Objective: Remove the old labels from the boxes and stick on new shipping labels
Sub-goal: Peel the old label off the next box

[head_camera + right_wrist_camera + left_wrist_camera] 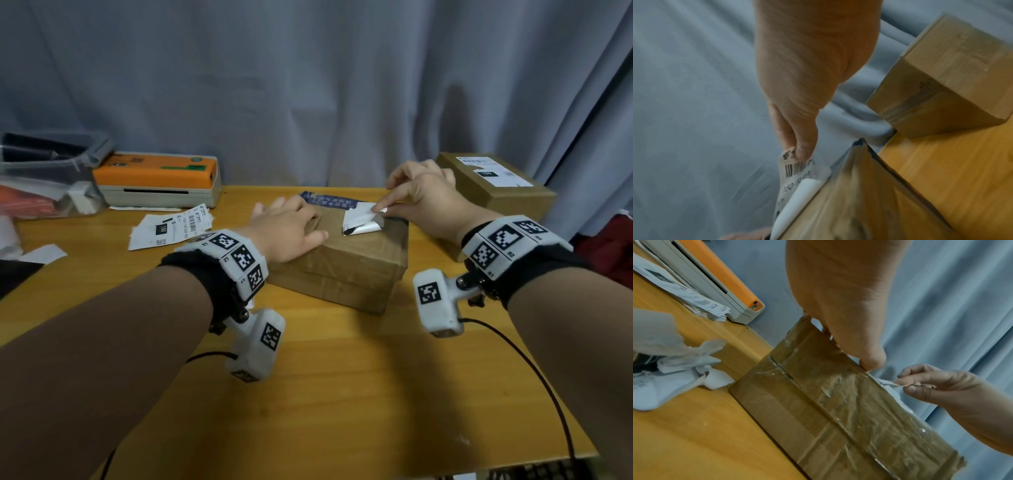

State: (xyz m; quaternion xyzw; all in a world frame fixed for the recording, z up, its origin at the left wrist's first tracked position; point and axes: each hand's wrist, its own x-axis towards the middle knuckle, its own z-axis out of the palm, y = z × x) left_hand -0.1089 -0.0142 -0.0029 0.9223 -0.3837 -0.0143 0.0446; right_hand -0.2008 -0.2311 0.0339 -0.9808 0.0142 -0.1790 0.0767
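R hand (423, 197) pinches label (363, 221) edge | L hand (287, 229) flat on box (352, 270)

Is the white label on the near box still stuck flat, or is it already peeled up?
Partly peeled. The label curls up off the near box, its corner pinched by the right hand; its lower part appears still attached.

My head view looks forward and down over the surface (342, 394) toward the curtain (308, 85). Each wrist view sits close, looking along its hand. All three share the taped box (359, 260), and both wrist views catch its peeling label (797, 172).
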